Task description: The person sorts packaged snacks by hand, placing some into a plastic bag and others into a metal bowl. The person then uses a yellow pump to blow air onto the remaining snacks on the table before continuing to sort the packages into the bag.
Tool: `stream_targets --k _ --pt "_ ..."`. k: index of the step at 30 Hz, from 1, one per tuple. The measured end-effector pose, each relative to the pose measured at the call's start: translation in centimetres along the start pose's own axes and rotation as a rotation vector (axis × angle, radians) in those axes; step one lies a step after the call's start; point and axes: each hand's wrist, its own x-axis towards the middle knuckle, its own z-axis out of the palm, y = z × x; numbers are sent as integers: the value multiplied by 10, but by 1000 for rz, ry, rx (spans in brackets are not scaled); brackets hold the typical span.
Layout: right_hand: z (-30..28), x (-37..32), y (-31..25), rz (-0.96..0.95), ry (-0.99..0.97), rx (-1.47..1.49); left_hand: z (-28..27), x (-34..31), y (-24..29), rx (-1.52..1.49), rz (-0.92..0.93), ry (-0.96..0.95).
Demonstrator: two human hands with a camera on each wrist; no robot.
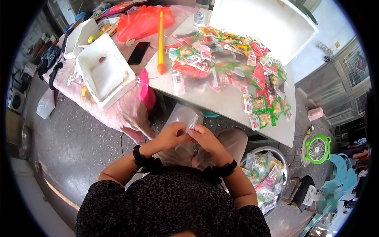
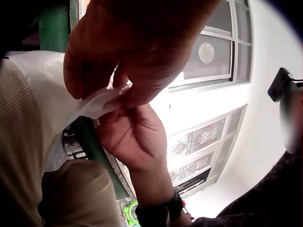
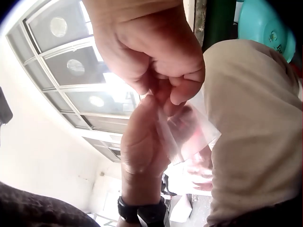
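A clear plastic bag hangs over the lap, beside the table's near edge. My left hand and right hand meet at the bag's top edge, fingertips close together. In the left wrist view the left hand pinches bunched film, and the right hand is just below it. Curled fingers of the right hand grip the film in the right wrist view, where the left hand comes up from below. Part of the bag spreads thin and see-through beside them.
A white table bears a heap of food packets, a yellow stick and a large foam box. To the right, a metal basin holds more packets. Left stand a foam box and a phone.
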Motion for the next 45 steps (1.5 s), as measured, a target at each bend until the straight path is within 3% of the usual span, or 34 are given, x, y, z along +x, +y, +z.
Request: stream_targets --k 3,6,9,10,12,14,17,20,22,23,26,29,32,34,37,43,45 --pt "-7 5 -3 -7 -74 -101 -2 0 -9 -241 23 6" --pt "-15 11 -10 -20 -86 -264 -10 -2 -18 -31 142 199" --pt "-29 20 -25 -79 -11 -368 -29 -9 -3 -152 -40 356" --pt "-34 24 -29 -106 22 -388 -33 -12 3 -54 -6 399" --pt "-45 40 -40 -306 328 -522 -38 -15 12 141 62 483" --pt "-69 67 -46 -640 642 -823 -42 -16 15 203 88 546" --pt "-91 95 -70 -627 802 -1042 -47 -18 22 349 180 668" --pt "-88 104 -89 -335 771 -1111 -55 -24 31 376 196 774" --pt "-86 109 -94 -236 739 -1109 -61 -28 46 304 166 826" --pt "-86 111 -95 -187 721 -1108 -67 -27 44 355 237 865" --pt "-94 124 -81 -214 728 -1151 -80 -13 46 532 394 938" --pt "-103 113 -70 -194 474 -456 -84 11 52 670 473 904" --pt "-97 84 -56 -222 442 78 -72 46 40 774 454 816" --pt "-95 55 -49 -339 498 198 -58 71 26 765 447 743" --pt "-103 3 -39 -512 604 191 -30 103 4 768 263 565" --pt "-87 -62 -47 -628 725 302 17 130 -8 597 199 421" --pt "-93 -66 -37 -572 662 243 23 132 -5 567 191 394"
